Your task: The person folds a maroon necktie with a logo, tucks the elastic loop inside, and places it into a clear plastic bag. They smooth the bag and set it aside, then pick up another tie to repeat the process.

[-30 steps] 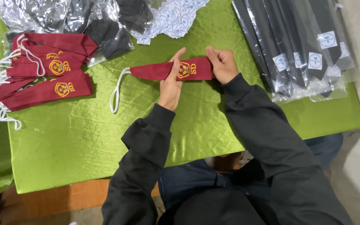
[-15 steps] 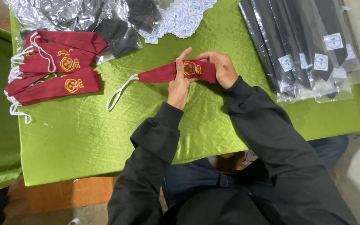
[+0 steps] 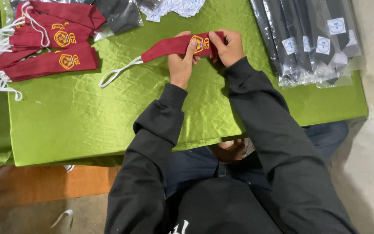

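A dark red tie [image 3: 169,47] with a yellow embroidered badge and a white elastic loop [image 3: 118,72] lies across the green cloth [image 3: 87,117]. My left hand [image 3: 181,61] grips its wide end from below, fingers on the badge. My right hand [image 3: 227,46] pinches the same end from the right. Both arms wear black sleeves.
A pile of matching dark red ties [image 3: 48,43] with white loops lies at the far left. Black ties in clear plastic sleeves [image 3: 312,39] are stacked at the right. Crumpled clear bags [image 3: 122,13] and white labels [image 3: 174,6] lie along the far edge.
Both hands have lifted and shifted the tie's wide end slightly, closing around it. The camera view has moved, so everything sits higher in the frame.
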